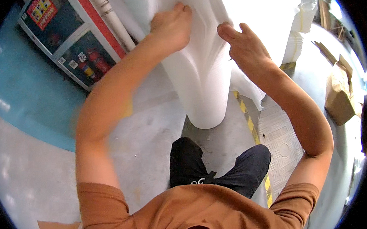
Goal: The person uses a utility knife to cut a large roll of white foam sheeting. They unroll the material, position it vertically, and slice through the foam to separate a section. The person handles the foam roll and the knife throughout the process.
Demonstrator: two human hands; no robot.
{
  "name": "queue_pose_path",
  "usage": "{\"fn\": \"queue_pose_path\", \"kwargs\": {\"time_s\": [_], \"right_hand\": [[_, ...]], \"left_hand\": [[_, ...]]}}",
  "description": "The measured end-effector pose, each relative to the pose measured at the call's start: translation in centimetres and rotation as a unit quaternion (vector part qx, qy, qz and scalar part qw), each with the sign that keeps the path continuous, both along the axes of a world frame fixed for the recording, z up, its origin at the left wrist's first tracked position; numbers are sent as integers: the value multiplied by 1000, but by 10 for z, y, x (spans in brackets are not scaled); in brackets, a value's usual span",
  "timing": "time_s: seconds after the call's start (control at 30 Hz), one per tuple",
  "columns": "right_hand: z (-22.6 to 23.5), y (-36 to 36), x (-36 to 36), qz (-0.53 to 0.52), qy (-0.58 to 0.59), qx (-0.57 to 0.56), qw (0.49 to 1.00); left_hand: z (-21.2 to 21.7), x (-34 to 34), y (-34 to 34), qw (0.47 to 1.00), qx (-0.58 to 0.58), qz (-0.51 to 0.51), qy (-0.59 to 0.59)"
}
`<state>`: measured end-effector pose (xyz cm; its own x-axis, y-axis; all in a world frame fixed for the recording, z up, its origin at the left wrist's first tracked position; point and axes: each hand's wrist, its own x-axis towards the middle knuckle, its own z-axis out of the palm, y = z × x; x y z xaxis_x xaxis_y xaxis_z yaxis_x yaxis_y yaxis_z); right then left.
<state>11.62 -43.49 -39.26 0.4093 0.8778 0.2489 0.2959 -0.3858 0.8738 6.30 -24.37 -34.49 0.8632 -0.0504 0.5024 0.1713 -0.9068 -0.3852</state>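
Observation:
A tall white roll of foam sheet stands on the floor in front of my knees, its lower end rounded. Its upper part is creased and pulled into folds between my hands. My left hand is closed on the foam sheet at the left side, fingers curled away from me. To the right, my right hand pinches the edge of the same sheet, with the thumb and fingers together. Both arms reach forward, elbows bent outward. The top of the roll runs out at the upper edge of the view.
A cabinet with glass doors and red extinguishers inside stands at the left, beside a white pipe. Yellow-black tape crosses the floor near a textured white panel. An open cardboard box sits at the far right.

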Motion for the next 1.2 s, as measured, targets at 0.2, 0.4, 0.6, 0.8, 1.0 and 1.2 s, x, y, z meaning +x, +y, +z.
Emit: {"fn": "queue_pose_path", "kwargs": {"time_s": [0.2,0.4,0.6,0.8,1.0,1.2], "right_hand": [[1,8,-2,21,29,8,999],[-4,-1,-1,81,-20,22,996],[-12,2,3,80,8,67,995],[-11,-1,-2,107,29,84,990],[-19,1,14,99,43,115,988],[-15,-3,11,113,37,117,986]], "left_hand": [[-14,3,-8,1000,12,18,10],[-27,-2,-8,983,142,56,100],[-37,-4,-5,997,82,9,-2],[-36,10,-7,991,107,68,-39],[-27,20,-15,985,102,131,43],[-25,17,-15,995,52,48,-71]]}}
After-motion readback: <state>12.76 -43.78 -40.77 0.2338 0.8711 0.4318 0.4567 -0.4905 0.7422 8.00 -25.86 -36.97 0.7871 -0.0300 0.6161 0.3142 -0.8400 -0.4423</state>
